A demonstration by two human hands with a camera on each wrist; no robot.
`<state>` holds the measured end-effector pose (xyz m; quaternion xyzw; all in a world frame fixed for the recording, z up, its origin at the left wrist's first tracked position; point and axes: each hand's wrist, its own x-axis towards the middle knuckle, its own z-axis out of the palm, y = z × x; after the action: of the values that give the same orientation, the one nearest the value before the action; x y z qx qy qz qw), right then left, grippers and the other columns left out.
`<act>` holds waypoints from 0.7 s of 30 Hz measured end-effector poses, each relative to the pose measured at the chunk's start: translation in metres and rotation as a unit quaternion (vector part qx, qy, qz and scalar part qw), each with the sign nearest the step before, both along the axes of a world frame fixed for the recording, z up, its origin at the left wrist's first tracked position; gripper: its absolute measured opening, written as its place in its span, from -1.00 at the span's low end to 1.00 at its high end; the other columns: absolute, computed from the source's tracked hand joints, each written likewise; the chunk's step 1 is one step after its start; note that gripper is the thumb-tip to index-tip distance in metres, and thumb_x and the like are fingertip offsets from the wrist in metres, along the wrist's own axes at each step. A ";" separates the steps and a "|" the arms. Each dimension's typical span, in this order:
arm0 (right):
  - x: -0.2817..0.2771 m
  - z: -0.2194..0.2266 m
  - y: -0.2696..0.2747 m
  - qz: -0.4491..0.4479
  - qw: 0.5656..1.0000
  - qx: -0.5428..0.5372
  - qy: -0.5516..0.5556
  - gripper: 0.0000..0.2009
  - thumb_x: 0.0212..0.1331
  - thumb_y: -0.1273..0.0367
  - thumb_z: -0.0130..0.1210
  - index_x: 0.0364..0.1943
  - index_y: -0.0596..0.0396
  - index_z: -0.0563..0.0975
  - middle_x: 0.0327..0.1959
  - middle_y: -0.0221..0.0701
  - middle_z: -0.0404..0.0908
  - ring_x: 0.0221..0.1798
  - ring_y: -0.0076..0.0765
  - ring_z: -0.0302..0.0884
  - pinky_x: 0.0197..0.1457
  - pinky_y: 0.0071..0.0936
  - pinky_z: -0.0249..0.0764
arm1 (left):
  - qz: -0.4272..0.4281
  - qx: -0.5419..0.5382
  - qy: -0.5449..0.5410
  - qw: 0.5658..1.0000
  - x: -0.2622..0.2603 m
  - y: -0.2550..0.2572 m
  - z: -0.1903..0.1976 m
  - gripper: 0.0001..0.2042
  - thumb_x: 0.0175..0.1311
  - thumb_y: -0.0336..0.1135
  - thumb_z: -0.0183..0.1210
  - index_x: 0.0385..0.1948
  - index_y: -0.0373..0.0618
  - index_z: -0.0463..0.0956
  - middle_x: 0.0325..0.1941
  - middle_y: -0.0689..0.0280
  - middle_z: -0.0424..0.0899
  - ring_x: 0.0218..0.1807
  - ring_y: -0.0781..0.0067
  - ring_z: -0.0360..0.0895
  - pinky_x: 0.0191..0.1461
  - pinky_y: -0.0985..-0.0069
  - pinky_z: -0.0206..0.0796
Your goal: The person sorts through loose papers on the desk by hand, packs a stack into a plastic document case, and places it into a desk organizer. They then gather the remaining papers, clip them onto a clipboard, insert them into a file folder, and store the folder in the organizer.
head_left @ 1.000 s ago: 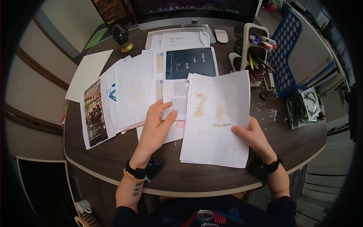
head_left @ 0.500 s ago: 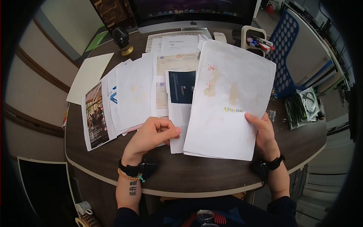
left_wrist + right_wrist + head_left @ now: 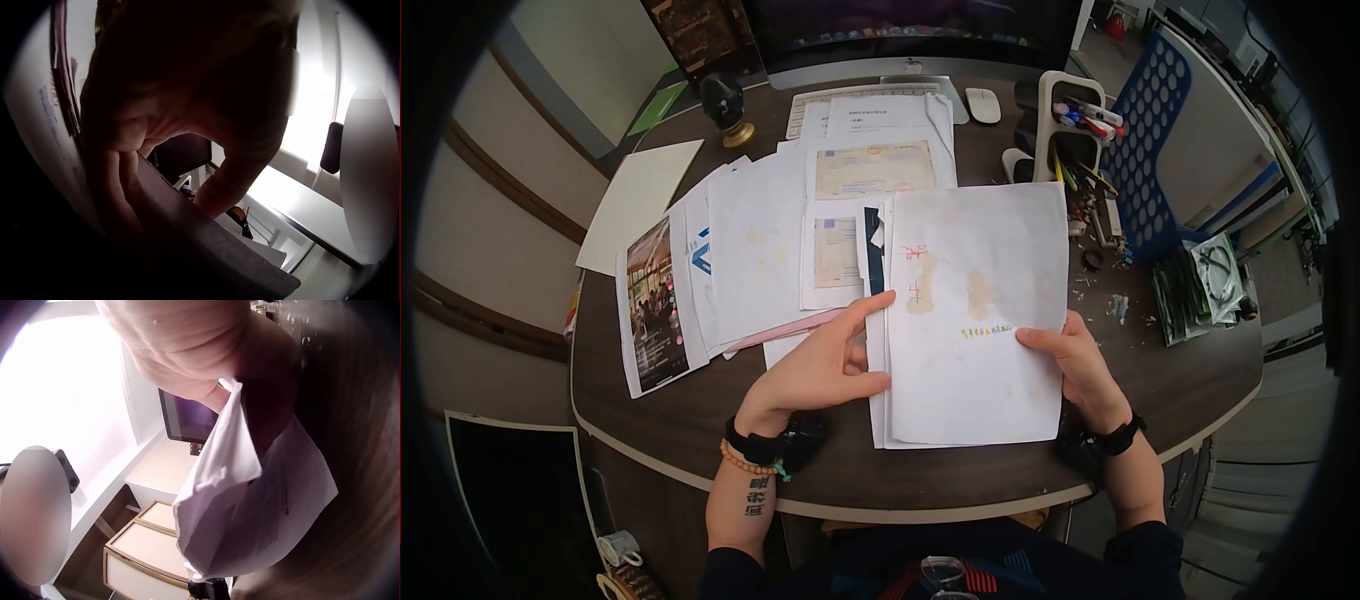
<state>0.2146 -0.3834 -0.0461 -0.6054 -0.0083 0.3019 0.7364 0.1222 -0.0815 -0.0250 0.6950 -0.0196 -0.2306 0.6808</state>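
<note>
A stack of white sheets (image 3: 980, 390) is held above the desk's front part, its top sheet marked with red and yellow-green writing and brownish stains. My right hand (image 3: 1090, 370) grips the stack's right edge, thumb on top. At the left edge my left hand (image 3: 820, 360) touches the sheets, forefinger and thumb spread along it. A strip of a dark printed page (image 3: 873, 262) shows behind the stack's upper left. In the right wrist view the sheets (image 3: 275, 512) hang bent from the right hand (image 3: 194, 344). The left wrist view shows the left hand (image 3: 187, 81) at the sheets' edge (image 3: 219, 250).
Fanned papers (image 3: 755, 240) and a photo print (image 3: 655, 310) lie left. Printed documents (image 3: 875, 170) partly cover the keyboard (image 3: 800, 105) below the monitor (image 3: 920, 40). A mouse (image 3: 983, 105), a pen holder (image 3: 1050, 110), a blue rack (image 3: 1145, 150) and green packets (image 3: 1195, 290) stand or lie right.
The stack swung up and right, then came back down toward the left. The dark printed page went from the pile to behind the stack. My left hand moved right to its edge.
</note>
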 end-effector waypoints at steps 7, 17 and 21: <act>-0.003 0.000 0.002 0.021 1.000 -0.009 -0.014 -0.69 0.16 0.49 0.14 -0.02 0.37 0.52 -0.13 -0.25 0.66 -0.17 -0.42 0.64 -0.07 -0.49 0.55 | 0.167 -0.033 -0.128 0.977 0.007 -0.027 -0.010 -0.60 0.22 -0.46 0.22 0.05 -0.22 0.28 -0.24 0.34 0.52 -0.15 0.69 0.44 -0.18 0.72 0.29; -0.012 0.011 0.009 0.050 0.993 -0.007 -0.103 -0.65 0.18 0.42 0.21 0.02 0.32 0.49 -0.10 -0.31 0.63 -0.10 -0.48 0.57 -0.01 -0.50 0.50 | 0.260 -0.022 -0.212 0.942 0.006 -0.027 -0.016 -0.57 0.23 -0.55 0.17 0.10 -0.20 0.20 -0.07 0.23 0.56 -0.03 0.58 0.49 0.05 0.61 0.36; -0.018 0.012 0.008 0.015 0.985 0.032 -0.168 -0.63 0.16 0.40 0.24 0.03 0.27 0.48 -0.07 -0.34 0.60 -0.04 -0.48 0.52 0.06 -0.47 0.45 | 0.271 -0.138 -0.214 0.928 -0.003 -0.040 0.013 -0.31 0.22 -0.53 0.21 0.34 -0.20 0.00 0.08 0.15 0.55 0.07 0.48 0.50 0.12 0.53 0.35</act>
<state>0.1969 -0.3752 -0.0343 -0.6231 -0.1502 0.2066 0.7393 0.1188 -0.1212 -0.0120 0.6056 -0.0070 0.1221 0.7863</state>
